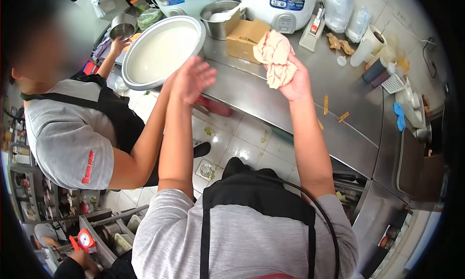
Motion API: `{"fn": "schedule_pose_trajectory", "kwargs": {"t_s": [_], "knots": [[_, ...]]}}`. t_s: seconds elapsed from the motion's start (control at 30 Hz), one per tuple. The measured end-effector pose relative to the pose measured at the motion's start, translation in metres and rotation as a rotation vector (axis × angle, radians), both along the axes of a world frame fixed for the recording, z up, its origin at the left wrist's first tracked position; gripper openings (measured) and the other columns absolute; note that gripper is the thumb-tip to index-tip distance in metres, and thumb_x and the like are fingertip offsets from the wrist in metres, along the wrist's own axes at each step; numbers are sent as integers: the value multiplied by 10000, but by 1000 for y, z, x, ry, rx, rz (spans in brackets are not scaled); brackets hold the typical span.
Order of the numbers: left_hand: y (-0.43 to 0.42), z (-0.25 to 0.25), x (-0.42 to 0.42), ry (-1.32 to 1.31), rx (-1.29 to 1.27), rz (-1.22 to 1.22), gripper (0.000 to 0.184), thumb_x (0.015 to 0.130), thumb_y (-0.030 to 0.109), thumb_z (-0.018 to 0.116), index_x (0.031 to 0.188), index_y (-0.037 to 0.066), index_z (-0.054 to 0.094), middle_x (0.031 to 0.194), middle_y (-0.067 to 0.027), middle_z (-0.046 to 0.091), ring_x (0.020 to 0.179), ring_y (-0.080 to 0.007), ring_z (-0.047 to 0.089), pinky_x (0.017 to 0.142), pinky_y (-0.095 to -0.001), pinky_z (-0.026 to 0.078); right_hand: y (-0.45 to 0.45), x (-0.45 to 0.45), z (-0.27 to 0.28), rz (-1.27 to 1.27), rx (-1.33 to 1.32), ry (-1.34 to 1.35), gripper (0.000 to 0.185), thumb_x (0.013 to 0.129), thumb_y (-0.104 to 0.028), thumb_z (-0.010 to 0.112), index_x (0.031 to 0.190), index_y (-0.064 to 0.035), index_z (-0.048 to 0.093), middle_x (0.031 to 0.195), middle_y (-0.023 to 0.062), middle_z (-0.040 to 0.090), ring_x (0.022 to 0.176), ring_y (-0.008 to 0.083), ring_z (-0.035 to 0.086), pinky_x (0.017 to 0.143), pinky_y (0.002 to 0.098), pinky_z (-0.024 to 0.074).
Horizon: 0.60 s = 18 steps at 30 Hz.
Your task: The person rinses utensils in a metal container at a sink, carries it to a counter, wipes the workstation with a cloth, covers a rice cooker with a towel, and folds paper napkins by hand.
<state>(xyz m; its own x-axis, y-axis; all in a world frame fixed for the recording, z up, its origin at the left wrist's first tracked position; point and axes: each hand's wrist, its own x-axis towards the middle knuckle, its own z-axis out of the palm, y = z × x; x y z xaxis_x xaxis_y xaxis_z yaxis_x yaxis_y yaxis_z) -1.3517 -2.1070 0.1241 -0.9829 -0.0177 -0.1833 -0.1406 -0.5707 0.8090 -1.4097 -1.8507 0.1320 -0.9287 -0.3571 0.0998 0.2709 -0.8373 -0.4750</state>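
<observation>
My right hand point(296, 80) grips a crumpled pink cloth point(276, 58), raised above the steel counter point(261, 90) near a brown cardboard box point(244, 39). My left hand point(193, 79) is held up with its fingers spread and slightly blurred, holding nothing. Just beyond it is a large round pot point(167, 51) with a whitish content, held at the counter's left end. Part of the pot's near rim lies behind my left hand and forearm.
A co-worker in a black apron point(128, 114) stands close on my left, one hand at a metal pot point(123, 27). Rice cookers point(278, 7) line the back. Yellow clips point(325, 104) lie on the counter; bottles point(373, 70) stand at right. Another person's hand is by a red scale point(85, 239).
</observation>
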Motion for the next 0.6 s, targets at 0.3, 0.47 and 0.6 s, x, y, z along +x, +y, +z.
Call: {"fn": "schedule_pose_trajectory", "kwargs": {"t_s": [0.3, 0.47, 0.6], "knots": [[-56, -47, 5, -125, 367, 327, 537, 846, 361, 353, 1227, 28, 174, 1215, -202, 272, 1019, -331, 442, 727, -404, 441, -35, 6, -47, 29, 11, -58, 336, 828, -263, 412, 1072, -37, 454, 1060, 157, 517, 916, 290, 534, 769, 413, 456], [-65, -45, 14, -52, 426, 387, 512, 848, 348, 341, 1222, 29, 196, 1199, -181, 316, 994, -316, 467, 696, -400, 448, -44, 15, -44, 117, -64, -197, 395, 837, -349, 397, 1072, -37, 454, 1070, 157, 512, 970, 302, 509, 830, 420, 424], [-52, -37, 24, -95, 394, 530, 637, 829, 339, 398, 1296, 105, 33, 1243, -193, 292, 998, -309, 475, 689, -373, 438, -37, -8, -55, 270, 5, -215, 409, 863, -352, 348, 1106, -37, 443, 1089, 146, 506, 1010, 299, 488, 857, 418, 405]]}}
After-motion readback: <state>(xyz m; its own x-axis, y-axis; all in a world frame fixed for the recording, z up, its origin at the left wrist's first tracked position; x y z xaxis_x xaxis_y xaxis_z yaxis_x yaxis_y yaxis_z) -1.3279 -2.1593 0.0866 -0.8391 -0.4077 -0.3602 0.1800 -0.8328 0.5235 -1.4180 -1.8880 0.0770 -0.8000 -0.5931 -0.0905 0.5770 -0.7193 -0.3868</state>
